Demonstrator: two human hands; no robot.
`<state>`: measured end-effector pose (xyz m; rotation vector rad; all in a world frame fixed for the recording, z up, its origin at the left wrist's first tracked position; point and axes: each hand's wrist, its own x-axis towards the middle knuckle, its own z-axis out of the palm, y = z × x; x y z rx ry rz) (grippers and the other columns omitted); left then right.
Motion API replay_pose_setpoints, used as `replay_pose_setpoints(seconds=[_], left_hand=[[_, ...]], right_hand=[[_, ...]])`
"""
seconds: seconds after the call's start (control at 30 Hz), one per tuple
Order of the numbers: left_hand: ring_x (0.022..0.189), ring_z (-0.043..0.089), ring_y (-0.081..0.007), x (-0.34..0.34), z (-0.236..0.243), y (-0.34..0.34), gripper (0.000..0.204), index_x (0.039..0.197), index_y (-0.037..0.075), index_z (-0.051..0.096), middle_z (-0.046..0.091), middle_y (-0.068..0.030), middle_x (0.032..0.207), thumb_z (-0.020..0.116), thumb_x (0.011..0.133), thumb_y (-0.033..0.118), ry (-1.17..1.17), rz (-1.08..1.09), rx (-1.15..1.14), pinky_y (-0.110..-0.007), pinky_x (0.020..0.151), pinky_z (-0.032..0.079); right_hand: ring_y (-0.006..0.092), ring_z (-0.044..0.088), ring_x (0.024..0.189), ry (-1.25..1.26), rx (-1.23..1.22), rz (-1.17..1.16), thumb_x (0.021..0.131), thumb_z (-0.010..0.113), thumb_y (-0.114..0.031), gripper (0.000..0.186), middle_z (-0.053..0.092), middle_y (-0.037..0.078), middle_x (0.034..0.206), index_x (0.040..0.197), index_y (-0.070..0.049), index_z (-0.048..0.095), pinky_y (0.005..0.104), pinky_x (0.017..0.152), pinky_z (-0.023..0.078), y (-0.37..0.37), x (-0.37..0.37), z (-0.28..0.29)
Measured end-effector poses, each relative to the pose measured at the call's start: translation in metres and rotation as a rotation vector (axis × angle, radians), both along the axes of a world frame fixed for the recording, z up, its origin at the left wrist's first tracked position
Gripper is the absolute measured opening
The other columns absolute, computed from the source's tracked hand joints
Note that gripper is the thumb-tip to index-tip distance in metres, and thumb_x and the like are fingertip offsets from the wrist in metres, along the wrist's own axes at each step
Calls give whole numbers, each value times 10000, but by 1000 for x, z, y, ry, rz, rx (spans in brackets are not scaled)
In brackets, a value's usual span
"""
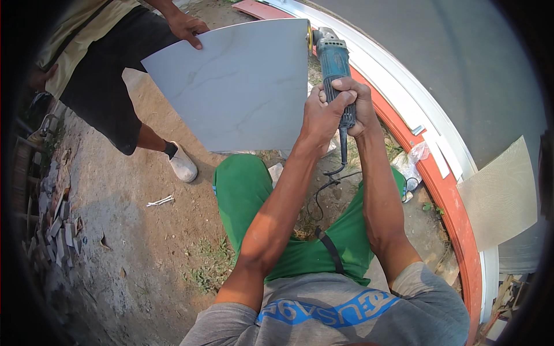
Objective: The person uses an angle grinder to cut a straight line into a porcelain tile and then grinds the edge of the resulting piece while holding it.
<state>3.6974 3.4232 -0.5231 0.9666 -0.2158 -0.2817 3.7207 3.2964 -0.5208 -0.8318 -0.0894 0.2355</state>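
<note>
An angle grinder (333, 60), teal with a black handle, is gripped in both my hands. My left hand (324, 109) wraps round the handle from the left, and my right hand (362, 102) closes round it from the right. The grinder's yellowish disc (310, 39) sits at the right edge of a large pale marbled tile (236, 81), near its far corner. Whether the disc is spinning or cutting in, I cannot tell. A co-worker's hand (187, 29) rests on the tile's far left edge. The grinder's black cord (344, 150) hangs down between my forearms.
A red beam (427, 173) and white strips (398, 92) curve along the right side. A textured tile piece (499, 193) leans there, near a plastic bag (408, 167). Stacked tile scraps (60, 236) lie at far left. The co-worker's shoe (183, 166) stands on the dirt.
</note>
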Motion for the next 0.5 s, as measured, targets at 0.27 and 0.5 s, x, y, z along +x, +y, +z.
replay_pose_setpoints(seconds=[0.27, 0.5], left_hand=[[1029, 664, -125, 3, -1, 4, 632, 1400, -70, 512, 654, -78, 1160, 818, 926, 214, 2, 6, 9, -300, 916, 560], [995, 664, -117, -2, 5, -2, 615, 1377, -55, 531, 654, -72, 1132, 828, 917, 225, -29, -42, 33, -296, 886, 564]], right_hand=[[199, 684, 591, 6, 8, -14, 908, 679, -209, 260, 713, 148, 779, 893, 50, 696, 301, 553, 606, 5, 2, 0], [189, 679, 584, -7, 18, -29, 908, 677, -201, 251, 710, 142, 769, 918, 49, 691, 297, 558, 604, -1, -10, 4]])
